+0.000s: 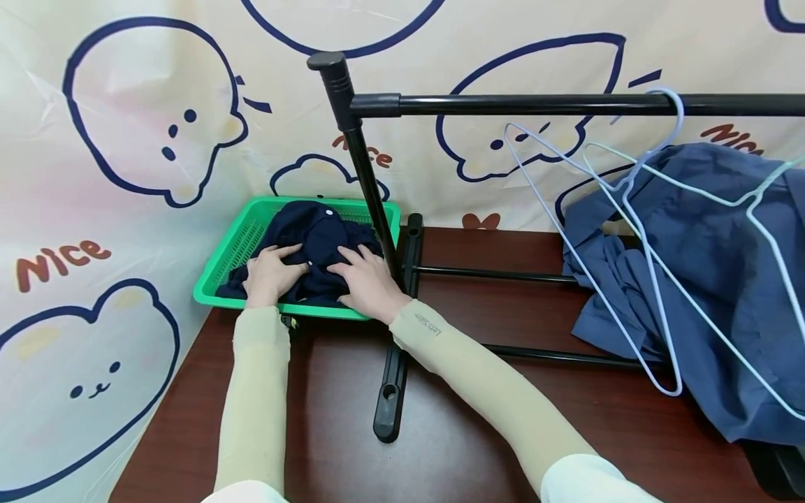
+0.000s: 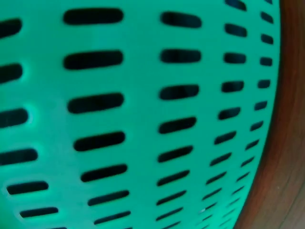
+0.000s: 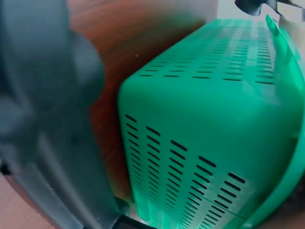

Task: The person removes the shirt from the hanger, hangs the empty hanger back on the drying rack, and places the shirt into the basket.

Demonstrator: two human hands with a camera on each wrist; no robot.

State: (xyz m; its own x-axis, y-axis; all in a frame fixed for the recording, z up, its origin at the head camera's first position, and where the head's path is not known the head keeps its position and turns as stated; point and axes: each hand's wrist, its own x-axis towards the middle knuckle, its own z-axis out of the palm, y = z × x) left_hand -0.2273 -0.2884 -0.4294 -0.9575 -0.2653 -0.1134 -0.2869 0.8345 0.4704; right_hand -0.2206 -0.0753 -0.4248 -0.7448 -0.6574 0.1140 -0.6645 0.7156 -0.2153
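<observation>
A bunched dark navy garment point(image 1: 312, 227) with small pale button-like dots lies in a green plastic basket point(image 1: 207, 279). On the left part of the cloth rests my left hand point(image 1: 270, 276), its thumb and fingers spread apart. My right hand point(image 1: 371, 283) reaches over the basket's near right side and presses on the cloth with spread fingers. Parts of the fingertips are hard to make out against the folds. Only the slotted wall of the basket point(image 2: 140, 114) fills the left wrist view. The right wrist view shows the basket's outer corner point(image 3: 190, 114), with no hand visible.
A black garment rack point(image 1: 503, 105) stands on the brown table point(image 1: 339, 391), its post beside my right hand. Blue point(image 1: 654, 293) and green hangers point(image 1: 780, 244) are at the right, before a blue-grey garment point(image 1: 711, 279). A printed sheet point(image 1: 251, 161) covers the wall.
</observation>
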